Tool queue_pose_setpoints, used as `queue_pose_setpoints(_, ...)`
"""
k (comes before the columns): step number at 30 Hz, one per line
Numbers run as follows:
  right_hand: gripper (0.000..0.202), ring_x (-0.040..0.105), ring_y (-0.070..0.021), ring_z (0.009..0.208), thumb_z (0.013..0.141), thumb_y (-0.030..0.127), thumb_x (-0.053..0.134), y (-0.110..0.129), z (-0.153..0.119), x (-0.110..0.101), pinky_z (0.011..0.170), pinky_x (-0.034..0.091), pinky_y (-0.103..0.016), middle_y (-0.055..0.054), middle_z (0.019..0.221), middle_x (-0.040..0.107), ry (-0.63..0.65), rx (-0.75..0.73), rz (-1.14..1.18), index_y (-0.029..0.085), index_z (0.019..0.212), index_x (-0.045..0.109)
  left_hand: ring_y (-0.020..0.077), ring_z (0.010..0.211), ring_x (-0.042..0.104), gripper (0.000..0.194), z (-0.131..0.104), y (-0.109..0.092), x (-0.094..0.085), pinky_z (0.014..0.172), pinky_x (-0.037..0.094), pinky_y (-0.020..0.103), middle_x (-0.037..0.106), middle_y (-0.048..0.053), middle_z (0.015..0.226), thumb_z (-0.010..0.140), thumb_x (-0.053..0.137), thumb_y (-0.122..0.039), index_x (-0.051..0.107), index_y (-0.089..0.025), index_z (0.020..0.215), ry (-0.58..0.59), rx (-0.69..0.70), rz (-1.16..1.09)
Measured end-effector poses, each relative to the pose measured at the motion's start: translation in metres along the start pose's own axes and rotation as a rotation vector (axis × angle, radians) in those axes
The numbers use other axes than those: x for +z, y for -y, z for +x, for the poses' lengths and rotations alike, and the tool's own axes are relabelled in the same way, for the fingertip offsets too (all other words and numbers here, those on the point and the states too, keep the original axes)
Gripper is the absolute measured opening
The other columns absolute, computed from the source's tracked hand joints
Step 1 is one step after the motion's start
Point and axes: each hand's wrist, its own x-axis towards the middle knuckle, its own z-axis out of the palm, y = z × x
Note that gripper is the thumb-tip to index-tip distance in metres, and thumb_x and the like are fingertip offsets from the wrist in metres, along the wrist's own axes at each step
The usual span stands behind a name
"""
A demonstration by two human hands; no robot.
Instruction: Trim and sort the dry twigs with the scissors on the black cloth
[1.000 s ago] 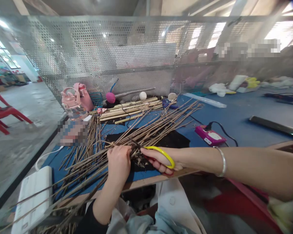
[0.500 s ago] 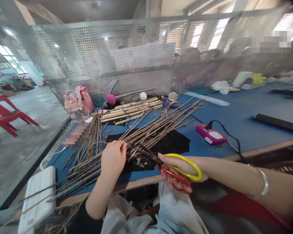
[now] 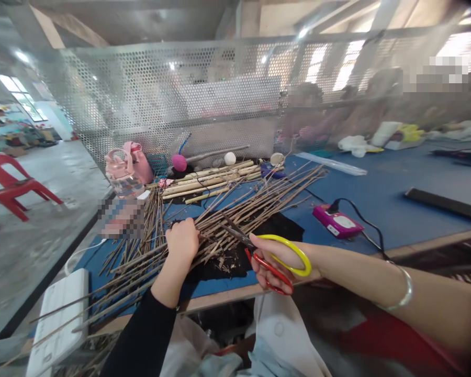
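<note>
Brown twigs [image 3: 255, 201] lie slantwise across the table, near left to far right, loosely bundled. They pass beneath the left hand [image 3: 182, 240], their far ends fanning out beyond it to the right; near ends jut left, some above a white box [image 3: 60, 314].

Left hand: back upward, fingers curled nearly closed around some of the twigs; how many, cannot tell, as the underside is hidden. Right hand [image 3: 284, 254]: to the right of the bundle, fingers wrapped about the handles of the scissors [image 3: 243, 239], one loop yellow, the other red. Blades a little apart, pointing far left; tips at the twigs, just right of the left hand. Whether they touch, cannot tell.

Below the twigs, a black cloth [image 3: 284, 226] with pale trimmings [image 3: 225, 264] scattered near the scissors. Left of the bundle, a second spread of twigs. Farther back, thicker pale rods [image 3: 204, 184] lie side by side; behind them, a pink ball [image 3: 179, 163] and a white ball [image 3: 230, 158].

Right, a purple box [image 3: 337, 221] with a black plug on the blue table [image 3: 380, 183]. Far side, a perforated screen [image 3: 220, 104]. Far left, on the floor, a red chair [image 3: 18, 186].
</note>
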Motion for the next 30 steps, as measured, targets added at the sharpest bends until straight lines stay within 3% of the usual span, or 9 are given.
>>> queue_pose_setpoints(5,0.068,0.047,-0.0093,0.035,0.082,0.072,0.011,0.019,0.009,0.008,0.034,0.043,-0.022,-0.003,0.056,0.056,-0.105,0.058,-0.131,0.014,0.075,0.046,0.0264,0.088,0.063,0.020,-0.001,0.002,0.000,0.076,0.043,0.038,0.070,0.008,0.084,0.086,0.045,-0.029,0.063,-0.021,0.087,-0.030,0.082,-0.038)
queue_pose_setpoints(12,0.067,0.045,-0.0085,0.034,0.083,0.070,0.011,0.032,0.017,0.019,0.033,0.043,-0.021,0.000,0.050,0.048,-0.126,0.061,-0.248,0.014,0.073,0.046,0.0253,0.089,0.063,0.030,-0.006,0.006,0.008,0.077,0.042,0.037,0.070,0.010,0.091,0.090,0.038,-0.032,0.060,-0.020,0.106,-0.089,0.097,-0.109)
queue_pose_setpoints(23,0.066,0.039,-0.0084,0.030,0.081,0.073,0.017,0.015,0.009,0.018,0.027,0.040,-0.022,0.003,0.042,0.043,-0.128,0.114,-0.158,0.016,0.071,0.048,0.0247,0.084,0.063,0.029,-0.013,0.006,0.003,0.067,0.041,0.032,0.069,0.006,0.086,0.089,0.036,-0.033,0.063,-0.023,0.092,-0.049,0.121,-0.100)
queue_pose_setpoints(30,0.064,0.037,-0.0071,0.029,0.083,0.071,0.016,0.022,0.008,0.019,0.028,0.041,-0.021,0.004,0.042,0.042,-0.165,0.093,-0.172,0.016,0.070,0.046,0.0255,0.079,0.064,0.037,-0.019,0.009,0.001,0.065,0.039,0.032,0.070,0.007,0.081,0.092,0.028,-0.035,0.062,-0.023,0.089,-0.037,0.124,-0.089)
